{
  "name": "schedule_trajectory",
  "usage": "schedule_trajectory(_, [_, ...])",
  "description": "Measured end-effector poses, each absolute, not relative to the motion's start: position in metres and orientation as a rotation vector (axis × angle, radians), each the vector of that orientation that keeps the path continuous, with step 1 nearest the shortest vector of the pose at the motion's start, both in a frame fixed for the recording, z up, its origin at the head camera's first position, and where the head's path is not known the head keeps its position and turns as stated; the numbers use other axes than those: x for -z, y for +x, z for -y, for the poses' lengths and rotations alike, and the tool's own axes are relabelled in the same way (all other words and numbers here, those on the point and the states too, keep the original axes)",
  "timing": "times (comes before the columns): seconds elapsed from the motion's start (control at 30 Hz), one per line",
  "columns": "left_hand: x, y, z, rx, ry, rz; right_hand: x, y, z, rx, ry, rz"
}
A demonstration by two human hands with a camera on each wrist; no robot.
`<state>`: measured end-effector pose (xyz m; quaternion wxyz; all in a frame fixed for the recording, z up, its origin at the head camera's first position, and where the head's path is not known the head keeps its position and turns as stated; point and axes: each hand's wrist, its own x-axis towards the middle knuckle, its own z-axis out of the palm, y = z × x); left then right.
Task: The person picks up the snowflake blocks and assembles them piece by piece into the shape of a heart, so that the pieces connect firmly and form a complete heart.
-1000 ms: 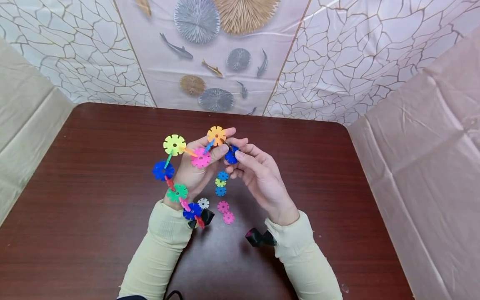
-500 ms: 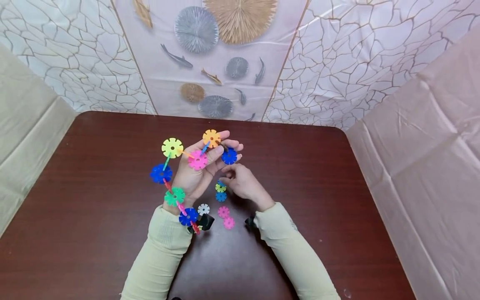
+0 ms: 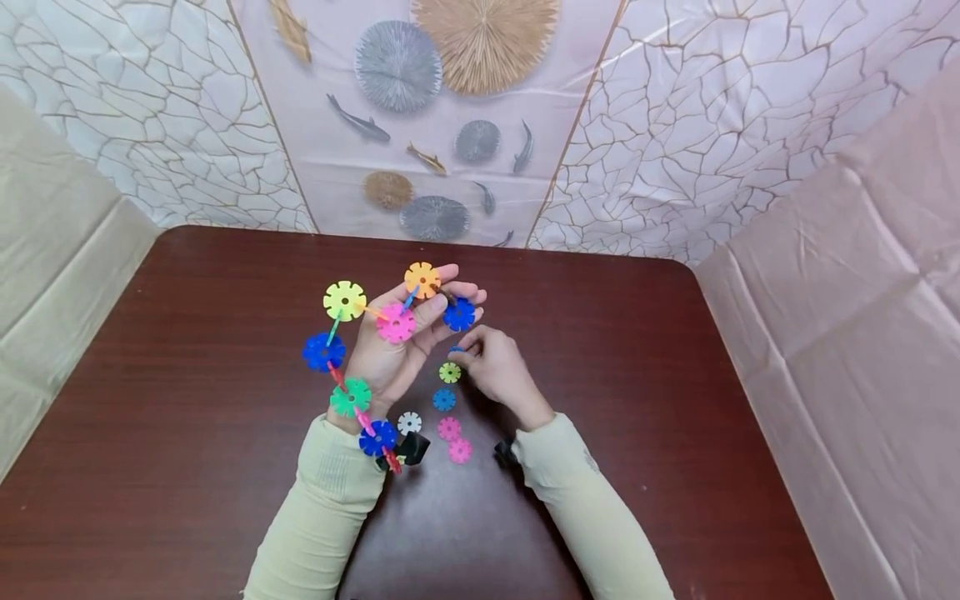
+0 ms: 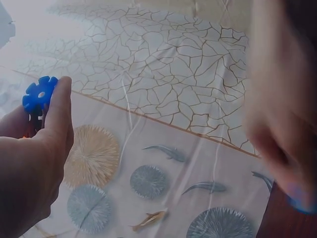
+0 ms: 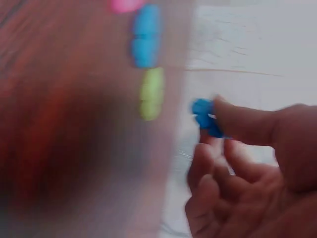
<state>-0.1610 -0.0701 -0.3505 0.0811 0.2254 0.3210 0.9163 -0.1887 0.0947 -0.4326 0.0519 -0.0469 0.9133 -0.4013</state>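
Note:
In the head view my left hand holds a chain of slotted plastic snowflake discs, pinched near a brown disc between thumb and fingers. The dark blue end disc projects beyond the fingertips; an orange disc and a pink disc sit over the hand. From a yellow disc the chain hangs past a green disc to the wrist. My right hand pinches a light blue snowflake disc between thumb and fingers, just below the left hand's fingertips in the head view.
On the brown table lie a yellow-green disc, a blue disc, a white disc and two pink discs, near the left wrist. A patterned sheet stands behind the table.
My right hand has let go of the chain's dark blue end disc, moved down to the table's row of discs and taken the far light blue one. The left hand keeps holding the chain.

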Motion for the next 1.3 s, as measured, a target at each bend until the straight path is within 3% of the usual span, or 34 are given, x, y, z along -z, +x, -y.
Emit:
schedule_trajectory(0.27, [0.350,-0.160,0.070,-2.797,0.668,-0.985,0.367,-0.139,-0.105,2.055,-0.264,-2.778])
schedule_trajectory(0.4, [0.350,-0.162,0.068,-2.813,0.668,-0.986,0.349,-0.119,-0.100,2.183,-0.420,-2.752])
schedule_trajectory(0.73, [0.351,-0.161,0.066,-2.833,0.674,-0.996,0.348,-0.106,-0.090,2.223,-0.677,-2.937])
schedule_trajectory(1.3, [0.348,-0.160,0.065,-2.731,0.745,-1.107,0.347,-0.103,-0.081,2.200,-0.560,-3.033])
